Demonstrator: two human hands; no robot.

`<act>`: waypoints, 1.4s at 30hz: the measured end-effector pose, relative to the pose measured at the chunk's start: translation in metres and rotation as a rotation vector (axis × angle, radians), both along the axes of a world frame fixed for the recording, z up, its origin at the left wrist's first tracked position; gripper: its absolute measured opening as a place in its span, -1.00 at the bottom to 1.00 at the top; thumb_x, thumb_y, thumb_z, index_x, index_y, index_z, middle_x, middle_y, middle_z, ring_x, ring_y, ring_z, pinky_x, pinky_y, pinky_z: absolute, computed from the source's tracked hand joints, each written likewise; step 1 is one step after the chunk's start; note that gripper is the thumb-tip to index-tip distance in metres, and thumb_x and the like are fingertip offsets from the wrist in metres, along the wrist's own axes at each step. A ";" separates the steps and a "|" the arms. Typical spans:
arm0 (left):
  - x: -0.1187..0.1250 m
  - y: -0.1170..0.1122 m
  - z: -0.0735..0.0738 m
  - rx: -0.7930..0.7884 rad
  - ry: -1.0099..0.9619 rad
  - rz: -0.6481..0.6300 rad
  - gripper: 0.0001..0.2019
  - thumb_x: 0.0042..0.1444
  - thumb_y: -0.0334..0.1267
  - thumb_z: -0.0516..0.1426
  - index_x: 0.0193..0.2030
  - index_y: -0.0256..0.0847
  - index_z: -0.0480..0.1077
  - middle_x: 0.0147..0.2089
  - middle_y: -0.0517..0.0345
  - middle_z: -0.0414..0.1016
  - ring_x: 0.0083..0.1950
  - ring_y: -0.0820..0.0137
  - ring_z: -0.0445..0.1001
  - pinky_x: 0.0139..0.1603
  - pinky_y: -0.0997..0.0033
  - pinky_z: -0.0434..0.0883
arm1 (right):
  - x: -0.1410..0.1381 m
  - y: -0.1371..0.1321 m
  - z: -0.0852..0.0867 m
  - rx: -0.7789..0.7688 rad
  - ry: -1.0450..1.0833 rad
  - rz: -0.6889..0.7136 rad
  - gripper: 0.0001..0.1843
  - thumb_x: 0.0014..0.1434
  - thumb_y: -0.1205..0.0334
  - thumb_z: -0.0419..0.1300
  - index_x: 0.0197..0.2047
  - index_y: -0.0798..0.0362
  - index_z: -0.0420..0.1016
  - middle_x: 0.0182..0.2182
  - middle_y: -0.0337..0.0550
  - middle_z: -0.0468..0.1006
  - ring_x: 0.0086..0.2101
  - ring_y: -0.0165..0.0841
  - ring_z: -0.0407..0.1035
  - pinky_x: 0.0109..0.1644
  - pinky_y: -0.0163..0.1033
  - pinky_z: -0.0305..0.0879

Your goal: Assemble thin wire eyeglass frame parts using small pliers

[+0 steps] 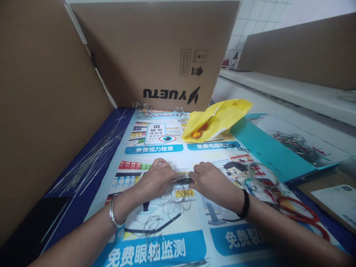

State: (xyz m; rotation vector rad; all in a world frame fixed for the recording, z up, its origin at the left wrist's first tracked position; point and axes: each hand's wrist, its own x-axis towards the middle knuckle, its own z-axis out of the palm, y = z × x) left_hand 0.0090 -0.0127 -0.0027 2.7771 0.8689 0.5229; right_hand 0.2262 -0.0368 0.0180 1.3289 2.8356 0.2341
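Both hands meet over the middle of a printed poster sheet (191,207). My left hand (158,178), with a silver bangle at the wrist, has its fingers closed on one end of a dark, thin twisted wire bundle (183,181). The other end is pinched by my right hand (210,182), which wears a black band. Fine loops of loose wire (175,205) lie or hang just below the hands; whether they belong to the held bundle I cannot tell. More curled wire (151,224) rests nearer to me. My fingertips are partly hidden behind the knuckles.
Straight wires (89,159) lie on the blue surface at left. Cardboard panels (144,48) stand behind and at left. A yellow bag (217,120) sits beyond my hands. Right of them are red coiled cords (300,209) and a teal box (272,148) by a tangled wire heap (300,146).
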 end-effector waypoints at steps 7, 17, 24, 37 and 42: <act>0.000 0.000 -0.003 0.033 0.023 0.007 -0.82 0.13 -0.48 -0.02 -0.34 -0.20 0.36 -0.43 0.19 0.32 -0.27 0.39 0.27 0.06 0.21 0.09 | 0.001 0.000 -0.004 0.007 0.000 -0.017 -0.86 0.14 0.16 0.17 -0.34 0.06 0.44 -0.39 -0.11 0.44 -0.31 -0.25 0.25 -0.26 -0.21 0.01; -0.001 0.002 -0.005 0.043 -0.006 0.017 -0.81 0.12 -0.50 -0.02 -0.34 -0.19 0.36 -0.44 0.20 0.29 -0.27 0.40 0.26 0.08 0.21 0.09 | -0.006 -0.009 -0.005 0.115 0.020 -0.086 -0.86 0.13 0.16 0.18 -0.34 0.05 0.41 -0.39 -0.12 0.41 -0.31 -0.23 0.23 -0.28 -0.20 -0.03; -0.001 0.003 -0.007 0.062 -0.036 0.007 -0.84 0.15 -0.46 -0.02 -0.36 -0.21 0.34 -0.42 0.19 0.31 -0.26 0.39 0.26 0.04 0.23 0.12 | -0.005 -0.007 -0.010 0.061 0.040 -0.114 -0.86 0.17 0.16 0.13 -0.35 0.03 0.42 -0.40 -0.14 0.42 -0.33 -0.27 0.24 -0.28 -0.22 -0.02; 0.000 0.002 -0.008 0.055 -0.001 -0.005 -0.81 0.06 -0.54 -0.01 -0.35 -0.20 0.34 -0.41 0.19 0.29 -0.25 0.39 0.26 0.06 0.23 0.10 | -0.006 -0.005 -0.007 0.040 0.026 -0.100 -0.85 0.15 0.14 0.15 -0.34 0.04 0.44 -0.40 -0.12 0.43 -0.32 -0.26 0.25 -0.27 -0.22 -0.01; 0.001 0.000 -0.006 0.072 0.003 -0.009 -0.81 0.06 -0.53 0.00 -0.32 -0.19 0.35 -0.40 0.18 0.32 -0.24 0.38 0.27 0.08 0.22 0.09 | -0.005 -0.005 -0.007 0.027 0.036 -0.084 -0.83 0.17 0.14 0.14 -0.37 0.04 0.44 -0.40 -0.12 0.43 -0.33 -0.26 0.26 -0.29 -0.21 -0.01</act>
